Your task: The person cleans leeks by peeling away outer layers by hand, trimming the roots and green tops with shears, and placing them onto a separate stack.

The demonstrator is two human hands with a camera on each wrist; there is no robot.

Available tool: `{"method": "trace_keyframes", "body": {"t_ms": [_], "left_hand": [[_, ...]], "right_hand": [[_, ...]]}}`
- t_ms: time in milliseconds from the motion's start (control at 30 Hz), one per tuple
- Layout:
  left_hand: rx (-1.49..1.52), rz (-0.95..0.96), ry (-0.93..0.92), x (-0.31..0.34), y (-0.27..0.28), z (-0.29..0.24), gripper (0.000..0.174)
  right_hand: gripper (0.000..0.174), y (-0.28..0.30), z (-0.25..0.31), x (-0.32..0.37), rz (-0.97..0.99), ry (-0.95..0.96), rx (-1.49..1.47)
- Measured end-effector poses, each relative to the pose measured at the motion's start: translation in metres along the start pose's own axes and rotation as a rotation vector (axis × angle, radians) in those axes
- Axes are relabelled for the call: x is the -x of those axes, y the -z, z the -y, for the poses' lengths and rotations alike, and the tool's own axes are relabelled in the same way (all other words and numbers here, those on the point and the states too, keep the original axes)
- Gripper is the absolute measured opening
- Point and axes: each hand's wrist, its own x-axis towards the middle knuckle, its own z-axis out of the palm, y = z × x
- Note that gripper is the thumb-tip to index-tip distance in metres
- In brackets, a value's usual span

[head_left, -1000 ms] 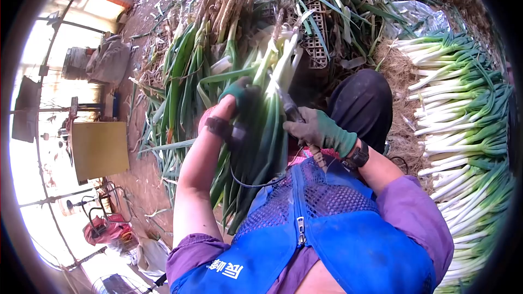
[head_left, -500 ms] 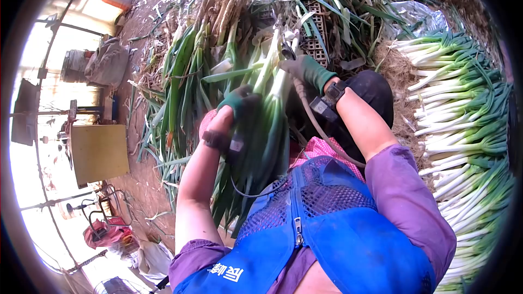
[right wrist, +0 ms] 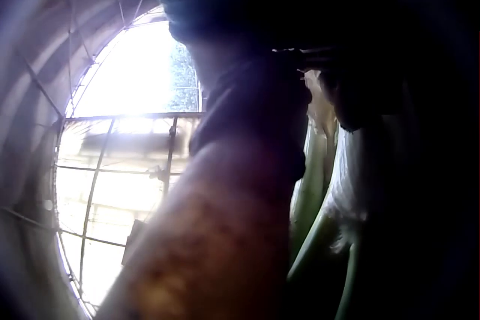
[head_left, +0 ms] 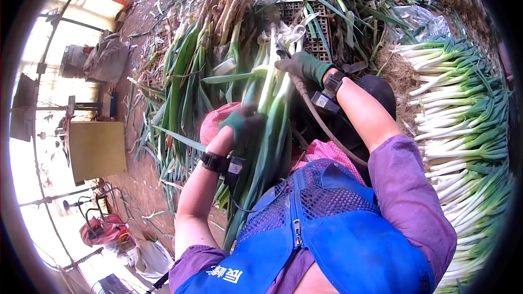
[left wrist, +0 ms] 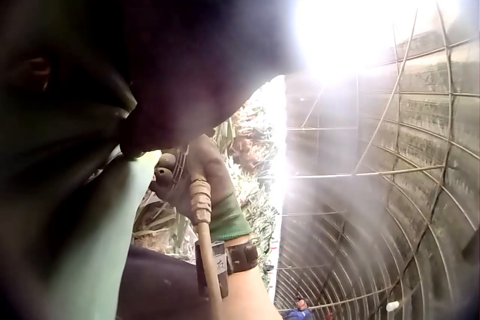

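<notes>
In the head view the gloved left hand (head_left: 243,123) grips a bunch of long green onions (head_left: 268,125) around the green part, their white ends pointing away from the body. The gloved right hand (head_left: 305,67) holds a hose-fed nozzle (head_left: 283,53) beside the white stalks near the roots. A hose (head_left: 321,122) runs from it back towards the lap. In the left wrist view the right hand (left wrist: 202,181) is curled round the nozzle and hose fitting (left wrist: 201,200). Dark shadow hides most of the right hand in the right wrist view, beside pale stalks (right wrist: 349,177).
Untrimmed onions (head_left: 182,71) with dry roots lie to the left. A plastic crate (head_left: 321,32) stands ahead under loose leaves. Along the right side lies a long row of clean white-stemmed onions (head_left: 452,130). A yellow board (head_left: 97,151) is at the far left.
The right hand has moved forward from near the lap to the white ends, nozzle in its grip. Over the last half second the left hand has shifted slightly back towards the body, still gripping the onions.
</notes>
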Motion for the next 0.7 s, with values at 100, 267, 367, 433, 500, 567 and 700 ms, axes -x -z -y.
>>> {"method": "trace_keyframes", "body": {"t_ms": [100,267,367,433,500,567,700], "left_hand": [[-0.027,-0.011,-0.009,-0.001,0.000,0.004,0.061],[-0.062,-0.004,0.008,0.010,-0.002,-0.006,0.061],[-0.107,-0.003,0.004,0.015,-0.003,-0.007,0.060],[-0.147,-0.009,-0.028,0.015,-0.001,-0.001,0.059],[-0.185,-0.010,-0.058,0.012,-0.001,0.008,0.057],[-0.220,-0.009,-0.049,0.016,-0.002,0.006,0.056],[-0.204,0.015,-0.059,0.016,0.001,0.011,0.050]], "right_hand": [[0.062,0.000,0.002,-0.010,0.158,-0.253,-0.143],[0.065,0.006,0.021,0.013,0.131,-0.027,0.076],[0.064,0.007,0.017,0.010,0.149,-0.162,-0.073],[0.060,0.007,0.017,0.007,0.144,-0.175,-0.045],[0.059,0.006,0.010,0.000,0.150,-0.213,-0.114],[0.058,0.006,0.006,-0.002,0.164,-0.219,-0.142],[0.058,0.017,0.019,0.007,0.263,-0.177,-0.137]]}}
